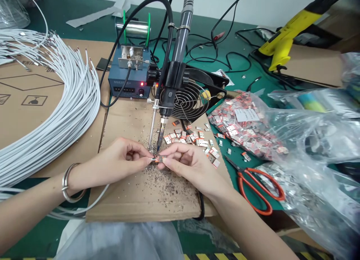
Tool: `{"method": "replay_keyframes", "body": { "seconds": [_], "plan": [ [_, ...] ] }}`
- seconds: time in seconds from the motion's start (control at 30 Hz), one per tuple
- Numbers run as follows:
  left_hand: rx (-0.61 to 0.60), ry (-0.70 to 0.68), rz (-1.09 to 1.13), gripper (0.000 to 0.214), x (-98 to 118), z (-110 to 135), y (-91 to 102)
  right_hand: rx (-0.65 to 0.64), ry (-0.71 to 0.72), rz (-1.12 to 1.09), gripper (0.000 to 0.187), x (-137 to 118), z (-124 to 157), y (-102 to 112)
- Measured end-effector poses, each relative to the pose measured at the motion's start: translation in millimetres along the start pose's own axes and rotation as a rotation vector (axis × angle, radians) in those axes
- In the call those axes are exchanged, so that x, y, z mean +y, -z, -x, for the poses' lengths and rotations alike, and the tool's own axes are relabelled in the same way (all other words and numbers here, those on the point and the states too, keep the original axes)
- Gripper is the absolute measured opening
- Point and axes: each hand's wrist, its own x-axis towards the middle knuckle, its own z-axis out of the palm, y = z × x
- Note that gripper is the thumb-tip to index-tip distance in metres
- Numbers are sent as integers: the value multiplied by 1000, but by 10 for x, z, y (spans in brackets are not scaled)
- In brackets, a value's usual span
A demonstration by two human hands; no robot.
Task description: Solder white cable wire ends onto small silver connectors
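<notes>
Between thumb and fingers, my left hand [118, 160] pinches the end of a white cable [98, 198], whose length trails out below the wrist. Opposite it, my right hand [194, 164] grips a small USB connector [161, 159] with an orange-red part. Cable end and connector meet under the tip of a clamped soldering iron [168, 102]; whether the tip touches them I cannot tell. A thin metal solder feed tube [153, 127] curves down beside the tip. Loose USB connectors [184, 136] lie just beyond my right hand.
A blue soldering station [123, 78] with a solder spool [133, 29] stands behind, beside a fan [191, 99]. White cables [81, 102] are bundled at left. At right lie orange-handled scissors [254, 189], a bag of connectors [244, 125] and a yellow tool [281, 46]. Dark crumbs litter the cardboard [126, 200].
</notes>
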Motion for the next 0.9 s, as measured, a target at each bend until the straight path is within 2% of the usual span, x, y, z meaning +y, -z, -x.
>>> {"method": "replay_keyframes", "body": {
  "seconds": [0.4, 0.9],
  "plan": [
    [-1, 14, 30, 27, -17, 21, -17, -18, 15, -26, 10, 23, 7, 19],
    [13, 76, 82, 25, 33, 21, -39, -2, 35, 51, 9, 8, 6, -6]
  ]
}}
